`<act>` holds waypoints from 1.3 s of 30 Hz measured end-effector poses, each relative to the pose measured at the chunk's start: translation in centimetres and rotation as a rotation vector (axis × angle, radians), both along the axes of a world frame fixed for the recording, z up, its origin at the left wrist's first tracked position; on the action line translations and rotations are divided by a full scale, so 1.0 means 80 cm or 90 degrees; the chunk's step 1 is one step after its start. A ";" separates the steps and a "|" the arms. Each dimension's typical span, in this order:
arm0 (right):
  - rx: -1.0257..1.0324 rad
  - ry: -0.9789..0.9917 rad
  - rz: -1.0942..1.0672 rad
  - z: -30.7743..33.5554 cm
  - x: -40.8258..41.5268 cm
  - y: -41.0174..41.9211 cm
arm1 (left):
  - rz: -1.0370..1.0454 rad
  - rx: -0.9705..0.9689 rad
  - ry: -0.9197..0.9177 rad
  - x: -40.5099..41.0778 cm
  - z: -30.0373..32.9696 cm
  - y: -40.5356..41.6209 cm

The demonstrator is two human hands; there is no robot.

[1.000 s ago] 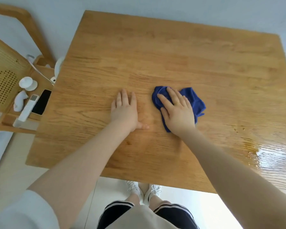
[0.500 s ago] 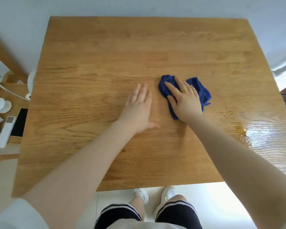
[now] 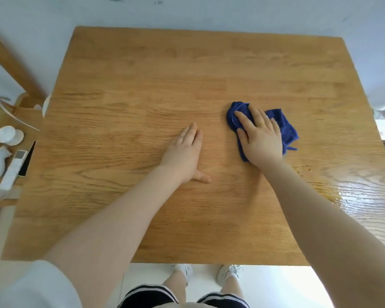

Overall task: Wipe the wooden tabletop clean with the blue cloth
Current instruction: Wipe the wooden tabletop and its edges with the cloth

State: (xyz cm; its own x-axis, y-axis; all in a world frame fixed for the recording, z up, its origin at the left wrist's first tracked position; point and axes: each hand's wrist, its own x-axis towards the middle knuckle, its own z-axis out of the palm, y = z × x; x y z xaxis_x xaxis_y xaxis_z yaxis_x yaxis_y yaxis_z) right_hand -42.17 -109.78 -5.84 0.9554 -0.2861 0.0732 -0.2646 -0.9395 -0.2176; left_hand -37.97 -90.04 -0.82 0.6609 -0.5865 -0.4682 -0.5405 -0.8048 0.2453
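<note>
A crumpled blue cloth [image 3: 286, 126] lies on the wooden tabletop [image 3: 165, 74], right of centre. My right hand [image 3: 261, 138] presses flat on the cloth with straight, spread fingers, covering most of it. My left hand [image 3: 185, 152] rests palm down on the bare wood to the left of the cloth, fingers straight and together, thumb out to the side. A wet, shiny patch [image 3: 360, 192] with small droplets spreads over the table's right side, just right of my right forearm.
A lower wooden stand [image 3: 0, 192] at the left edge holds a white remote [image 3: 10, 174], a dark phone [image 3: 28, 158] and small white objects [image 3: 9, 135]. The table's far edge meets a pale wall. My legs and white shoes show below the near edge.
My right hand has slid the cloth to the right, widening the gap from my left hand, which stays flat on the wood. The camera view has shifted.
</note>
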 end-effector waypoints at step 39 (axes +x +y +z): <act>0.007 0.024 0.389 0.014 -0.112 -0.093 | 0.064 0.027 -0.039 -0.066 0.018 -0.091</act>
State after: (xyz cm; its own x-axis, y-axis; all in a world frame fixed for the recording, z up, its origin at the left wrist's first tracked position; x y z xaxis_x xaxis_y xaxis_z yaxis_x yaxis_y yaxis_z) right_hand -51.14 -117.20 -4.70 0.9486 0.3143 0.0366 0.3141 -0.9214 -0.2290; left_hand -43.28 -97.30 0.59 0.7434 -0.4967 -0.4479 -0.4699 -0.8644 0.1787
